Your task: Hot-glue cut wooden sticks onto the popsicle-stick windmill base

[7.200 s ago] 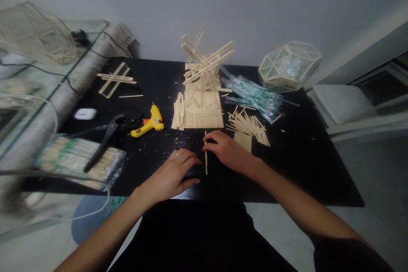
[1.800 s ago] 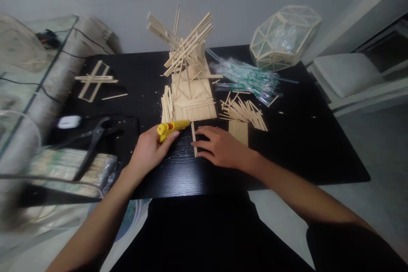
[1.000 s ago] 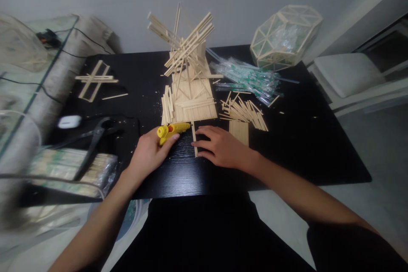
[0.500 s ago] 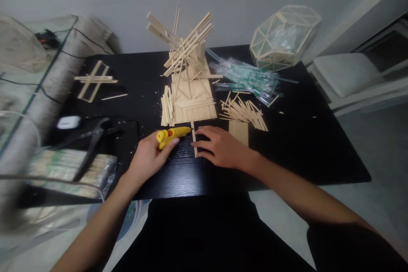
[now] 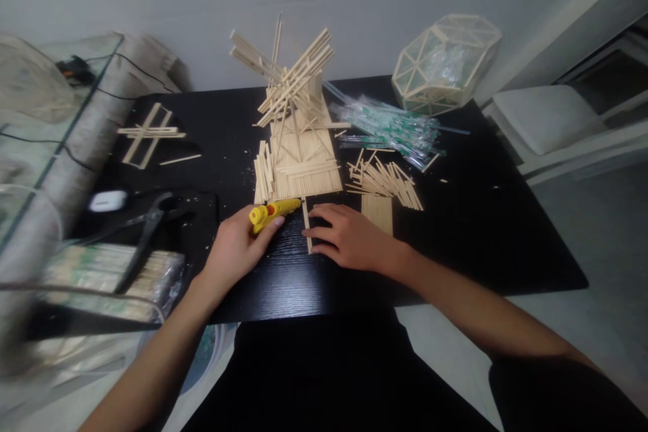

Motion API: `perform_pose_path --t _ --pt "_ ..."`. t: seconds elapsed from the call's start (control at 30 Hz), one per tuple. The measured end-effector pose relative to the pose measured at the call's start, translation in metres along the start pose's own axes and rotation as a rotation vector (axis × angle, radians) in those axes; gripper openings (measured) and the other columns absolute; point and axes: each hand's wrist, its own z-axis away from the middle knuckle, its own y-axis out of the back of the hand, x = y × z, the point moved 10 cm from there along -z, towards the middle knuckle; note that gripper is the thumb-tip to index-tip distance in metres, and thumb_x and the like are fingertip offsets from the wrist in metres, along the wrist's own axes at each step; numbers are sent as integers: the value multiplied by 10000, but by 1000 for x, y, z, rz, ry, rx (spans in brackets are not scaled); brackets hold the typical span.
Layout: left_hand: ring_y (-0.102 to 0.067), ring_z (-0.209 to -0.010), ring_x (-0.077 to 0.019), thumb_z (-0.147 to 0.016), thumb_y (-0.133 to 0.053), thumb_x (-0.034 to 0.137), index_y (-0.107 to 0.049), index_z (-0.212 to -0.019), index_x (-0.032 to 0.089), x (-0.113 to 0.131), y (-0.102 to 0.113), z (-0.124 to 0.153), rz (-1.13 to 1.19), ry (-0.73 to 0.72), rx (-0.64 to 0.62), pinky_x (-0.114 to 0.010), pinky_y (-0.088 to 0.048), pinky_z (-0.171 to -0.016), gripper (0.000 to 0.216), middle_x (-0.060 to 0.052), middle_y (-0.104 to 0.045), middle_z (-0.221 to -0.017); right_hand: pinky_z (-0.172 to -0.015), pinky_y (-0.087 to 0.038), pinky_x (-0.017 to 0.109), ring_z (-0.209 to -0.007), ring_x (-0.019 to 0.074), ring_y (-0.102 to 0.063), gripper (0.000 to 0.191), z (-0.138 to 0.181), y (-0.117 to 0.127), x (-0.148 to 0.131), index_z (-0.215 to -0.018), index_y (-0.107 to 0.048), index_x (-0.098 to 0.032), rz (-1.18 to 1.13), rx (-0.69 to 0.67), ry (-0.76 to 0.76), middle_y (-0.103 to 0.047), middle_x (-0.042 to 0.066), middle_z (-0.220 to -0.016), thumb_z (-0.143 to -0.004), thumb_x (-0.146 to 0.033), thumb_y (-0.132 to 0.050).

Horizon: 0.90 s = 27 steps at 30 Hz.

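Note:
My left hand (image 5: 235,246) is wrapped round a yellow hot glue gun (image 5: 276,211), its nozzle pointing right at the upper end of a narrow wooden strip (image 5: 306,229). That strip lies lengthwise on the black table, and the fingers of my right hand (image 5: 349,236) hold it down from the right side. Whether the nozzle touches the wood I cannot tell. Just beyond stands a windmill model (image 5: 296,94) made of sticks, with crossed blades, on a slatted stick base (image 5: 306,182). Partly behind my right wrist lies a small flat stick panel (image 5: 377,212).
Loose short sticks (image 5: 387,182) lie to the right, below clear-and-green plastic wrappers (image 5: 389,125). A faceted stick-framed container (image 5: 445,64) stands at the back right. On the left are a stick cross frame (image 5: 148,133), a white case (image 5: 108,200), black-handled pliers (image 5: 146,233) and packaged sticks (image 5: 114,277).
The view has shifted slightly, so the table's contents sit a little lower in the frame. Both hands, the glue gun and the strip keep nearly the same positions.

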Motion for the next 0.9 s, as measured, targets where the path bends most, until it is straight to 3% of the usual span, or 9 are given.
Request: perform_pose_path --t 0.33,0.9 --pt "-602 -588 -164 -967 -660 508 -592 -776 227 -1 7 -3 -27 -8 38 -297 -446 -573 346 2 -636 -677 -1144 -513 507 -1334 312 -604 308 -1 3 -2 -1281 -776 -161 -10 7 1 -669 188 -1372 -1020 -302 -693" --pt "-646 -617 -190 -968 -647 541 -702 -893 233 2 3 1 -18 -11 -61 -319 -505 -618 321 -16 -733 -775 -1143 -511 486 -1342 307 -592 314 -1 2 -2 -1289 -768 -161 21 -12 8 -658 173 -1380 -1041 -322 -662"
